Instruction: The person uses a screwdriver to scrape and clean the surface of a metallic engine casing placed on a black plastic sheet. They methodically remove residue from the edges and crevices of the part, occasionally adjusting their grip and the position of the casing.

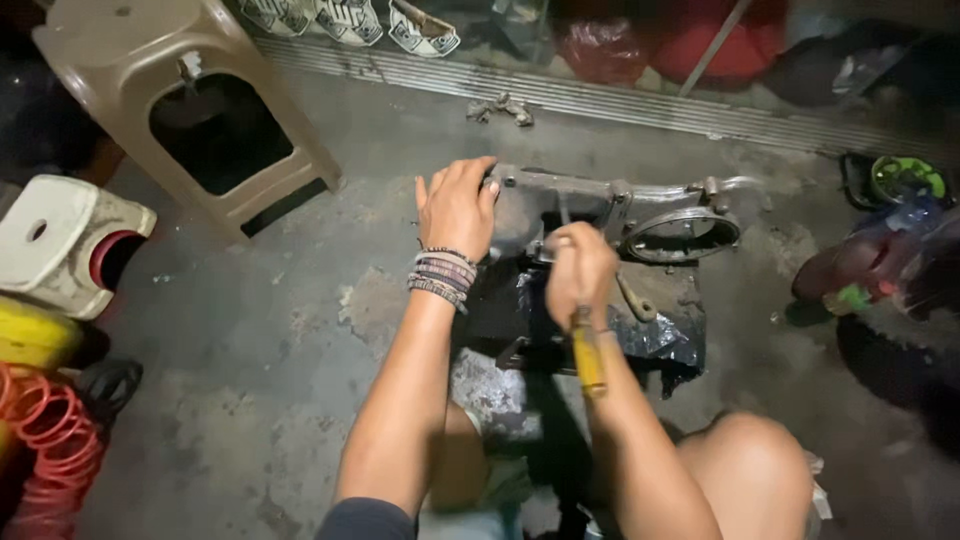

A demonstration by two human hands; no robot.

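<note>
Left hand (pixel 457 207) flat, open, on grey metal engine casing (pixel 610 215); right hand (pixel 580 275), grip closed around yellow-handled tool (pixel 588 352). Beige plastic stool (pixel 185 100) left of casing, coiled orange hose (pixel 45 430) beyond.

Tool handle (pixel 588 352) yellow; metal casing (pixel 610 210) grey, grimy; stool (pixel 190 95) beige; coiled hose (pixel 45 430) red-orange; bracelets (pixel 442 275) multicoloured beads.

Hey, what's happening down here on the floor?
A person crouches on a concrete floor over a greasy metal engine casing. The left hand presses flat on the casing's left end, with beaded bracelets at the wrist. The right hand grips a yellow-handled tool with its tip down on the casing. Two plastic stools and a coiled red hose sit to the left.
</note>
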